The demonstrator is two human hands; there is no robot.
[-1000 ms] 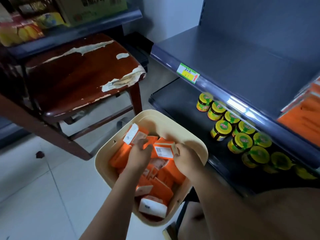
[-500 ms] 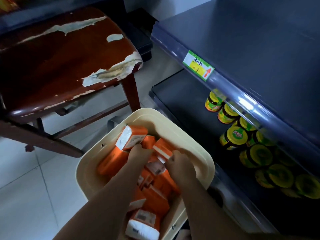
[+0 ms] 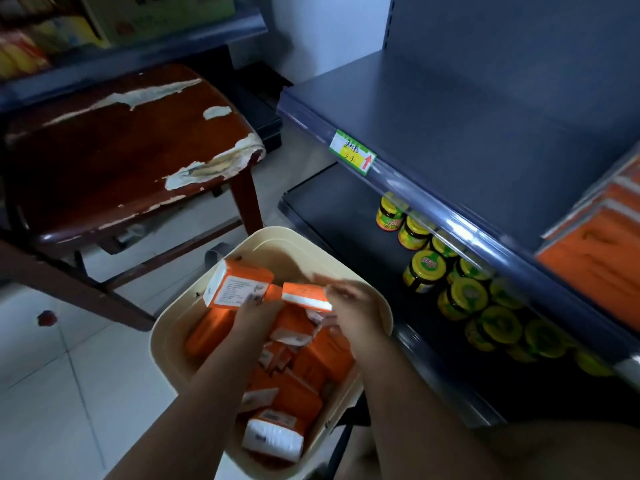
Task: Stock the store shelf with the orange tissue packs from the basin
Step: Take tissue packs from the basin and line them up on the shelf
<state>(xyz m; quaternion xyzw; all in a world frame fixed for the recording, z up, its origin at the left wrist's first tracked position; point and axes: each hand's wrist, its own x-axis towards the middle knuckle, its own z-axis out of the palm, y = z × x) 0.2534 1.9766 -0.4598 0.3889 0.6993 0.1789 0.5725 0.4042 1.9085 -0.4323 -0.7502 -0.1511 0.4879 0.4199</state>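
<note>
Dim, wide-angle distortion, slight motion blur

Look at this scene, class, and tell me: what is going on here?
A person is reaching into a cream basin heaped with orange tissue packs. The left hand grips one orange pack above the heap; the right hand pinches a second pack by its end, beside it. Neither is on the shelf yet: the dark shelf is mostly bare, and stocked orange packs show at the far right. Yellow-lidded jars stand on the shelf below.
</note>
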